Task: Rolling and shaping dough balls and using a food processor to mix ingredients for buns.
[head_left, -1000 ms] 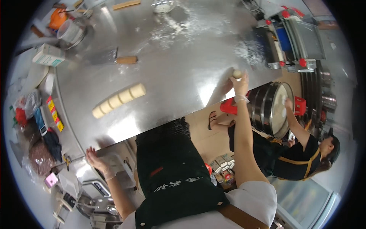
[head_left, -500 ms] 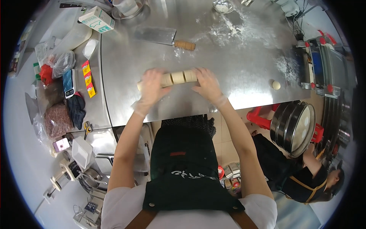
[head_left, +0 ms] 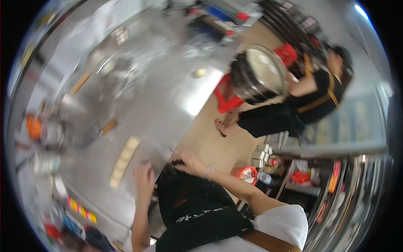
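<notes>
- The row of cut dough lies slantwise on the steel table, near its front edge, its pieces end to end and apart from both hands.
- The left hand is just beside the row, its fingers loosely bent, with nothing seen in them.
- The right hand is farther off, in front of the apron; its fingers look stretched out and empty, but blur hides how widely they spread.
- Handling the row well likely calls for light, flat fingers on both ends, since soft dough would dent under a pinch and the pieces could slide out of line.
- Forearms are best kept clear of the cleaver, lying beyond the row.
- A single dough ball sits well apart, toward the steamer, where a co-worker stands.
</notes>
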The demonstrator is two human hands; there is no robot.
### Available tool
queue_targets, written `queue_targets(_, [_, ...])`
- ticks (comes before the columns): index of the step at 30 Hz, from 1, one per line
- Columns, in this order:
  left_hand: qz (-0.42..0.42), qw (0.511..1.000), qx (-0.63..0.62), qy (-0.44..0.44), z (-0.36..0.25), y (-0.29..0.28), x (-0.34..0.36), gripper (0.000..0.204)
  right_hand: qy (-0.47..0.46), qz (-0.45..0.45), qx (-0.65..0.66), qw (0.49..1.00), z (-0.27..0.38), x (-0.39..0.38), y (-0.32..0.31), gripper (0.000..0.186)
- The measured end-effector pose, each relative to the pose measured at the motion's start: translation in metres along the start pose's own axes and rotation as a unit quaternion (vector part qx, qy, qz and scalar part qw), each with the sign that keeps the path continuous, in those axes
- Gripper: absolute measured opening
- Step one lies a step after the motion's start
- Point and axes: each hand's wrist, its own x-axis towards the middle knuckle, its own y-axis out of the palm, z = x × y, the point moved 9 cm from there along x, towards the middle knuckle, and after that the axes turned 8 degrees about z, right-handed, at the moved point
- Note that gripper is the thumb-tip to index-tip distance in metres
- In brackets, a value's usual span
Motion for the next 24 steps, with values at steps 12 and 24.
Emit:
queue_targets(12, [0.19, 0.976, -0.092, 0.06, -0.134, 0.189, 0.042, 0.006, 0.547, -0.28, 0.296, 0.732, -0.208, -0.496, 0.085, 0.069])
queue_targets(24, [0.428, 0.824, -0.035, 0.37, -0.497, 0.397, 0.08, 0.016, 0.591, -0.37, 0.331, 0.636, -0.285, -0.692, 0.071, 0.064])
